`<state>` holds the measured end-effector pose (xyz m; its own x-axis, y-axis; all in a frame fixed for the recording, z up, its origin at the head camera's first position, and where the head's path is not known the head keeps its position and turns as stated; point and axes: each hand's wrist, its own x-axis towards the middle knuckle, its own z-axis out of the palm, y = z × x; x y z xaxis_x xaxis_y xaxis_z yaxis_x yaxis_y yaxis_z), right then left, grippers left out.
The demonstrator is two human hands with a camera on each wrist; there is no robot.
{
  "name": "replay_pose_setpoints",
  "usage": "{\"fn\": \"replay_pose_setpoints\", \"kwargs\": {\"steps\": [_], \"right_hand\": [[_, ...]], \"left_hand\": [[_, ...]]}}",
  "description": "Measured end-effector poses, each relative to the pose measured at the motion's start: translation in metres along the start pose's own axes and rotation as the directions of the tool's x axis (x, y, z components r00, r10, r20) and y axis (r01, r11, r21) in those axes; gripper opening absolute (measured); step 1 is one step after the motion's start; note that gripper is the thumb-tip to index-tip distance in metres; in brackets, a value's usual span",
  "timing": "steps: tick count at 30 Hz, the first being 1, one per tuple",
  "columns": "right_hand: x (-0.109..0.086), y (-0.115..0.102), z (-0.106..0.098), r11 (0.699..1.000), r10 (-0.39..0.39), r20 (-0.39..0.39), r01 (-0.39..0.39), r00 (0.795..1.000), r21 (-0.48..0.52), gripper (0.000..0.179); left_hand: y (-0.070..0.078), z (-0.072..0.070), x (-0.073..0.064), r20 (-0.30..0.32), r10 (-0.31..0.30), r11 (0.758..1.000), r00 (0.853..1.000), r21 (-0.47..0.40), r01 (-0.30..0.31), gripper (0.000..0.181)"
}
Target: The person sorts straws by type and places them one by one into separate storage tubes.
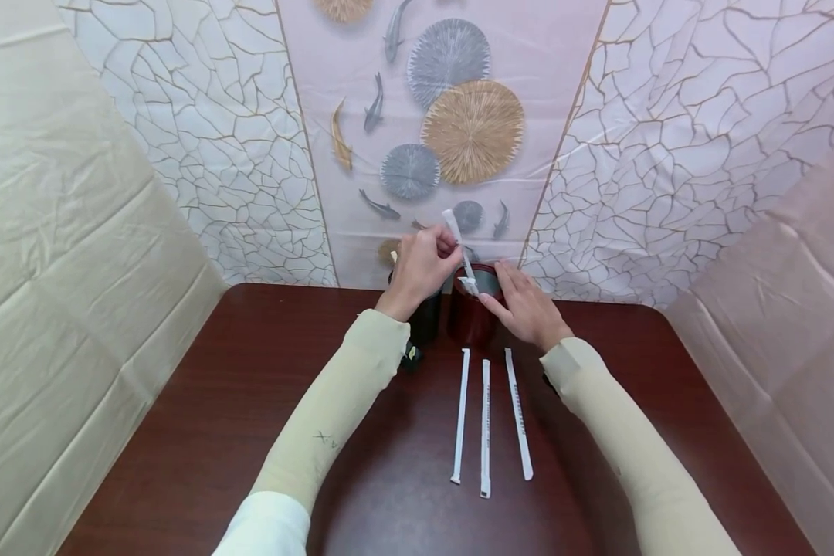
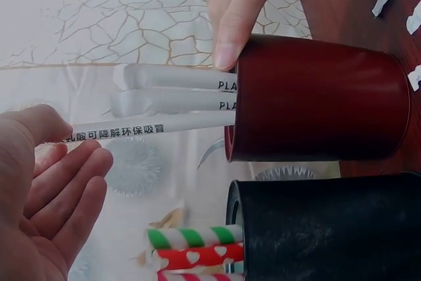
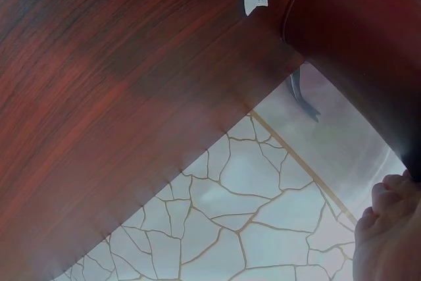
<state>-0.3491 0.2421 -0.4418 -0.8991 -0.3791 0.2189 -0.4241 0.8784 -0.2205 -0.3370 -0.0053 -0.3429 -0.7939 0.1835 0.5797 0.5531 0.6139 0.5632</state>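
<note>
My left hand (image 1: 422, 261) pinches the upper part of a white paper-wrapped straw (image 2: 135, 131) between thumb and forefinger, its other fingers loosely bent. The straw's lower end is inside a dark red cup (image 1: 471, 323). Two more wrapped straws (image 2: 174, 90) stick out of that cup beside it, in the left wrist view. My right hand (image 1: 531, 309) holds the cup at its right side, thumb on the near rim. In the right wrist view only its fingers (image 3: 391, 205) show, by the cup's rim. Inside the cup, the straws' lower ends are hidden.
Left of the red cup stands a black cup (image 2: 329, 228) with striped and heart-patterned straws (image 2: 197, 255). Three wrapped straws (image 1: 485, 428) lie on the brown table (image 1: 250, 432) nearer me. A small dark item (image 1: 411, 355) sits under my left wrist. Patterned cloth (image 1: 215, 154) hangs behind.
</note>
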Motion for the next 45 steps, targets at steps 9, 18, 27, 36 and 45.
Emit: {"fn": "replay_pose_setpoints", "kwargs": {"steps": [9,18,27,36,45], "right_hand": [[0.002,-0.003,0.002,1.0,-0.007,-0.006,0.007,1.0,0.002,0.087],[0.001,-0.002,-0.002,1.0,0.009,-0.007,-0.009,1.0,0.002,0.087],[0.002,-0.002,0.0,1.0,-0.008,-0.015,0.008,1.0,0.007,0.087],[0.001,-0.002,-0.003,1.0,0.006,-0.009,-0.006,1.0,-0.012,0.086],[0.0,-0.002,-0.003,1.0,0.013,-0.005,-0.013,1.0,-0.014,0.087]], "left_hand": [[0.008,-0.01,0.0,0.024,-0.03,0.999,0.999,-0.037,0.031,0.018],[0.036,-0.049,-0.008,-0.012,0.021,1.0,1.0,-0.014,-0.021,0.014],[0.056,-0.064,-0.032,0.115,0.11,0.985,0.987,0.12,-0.124,0.011],[0.06,-0.051,-0.056,0.4,0.04,0.955,0.916,0.254,-0.152,0.031],[0.03,-0.006,-0.084,0.61,-0.183,0.966,0.771,0.257,0.026,0.041]]}}
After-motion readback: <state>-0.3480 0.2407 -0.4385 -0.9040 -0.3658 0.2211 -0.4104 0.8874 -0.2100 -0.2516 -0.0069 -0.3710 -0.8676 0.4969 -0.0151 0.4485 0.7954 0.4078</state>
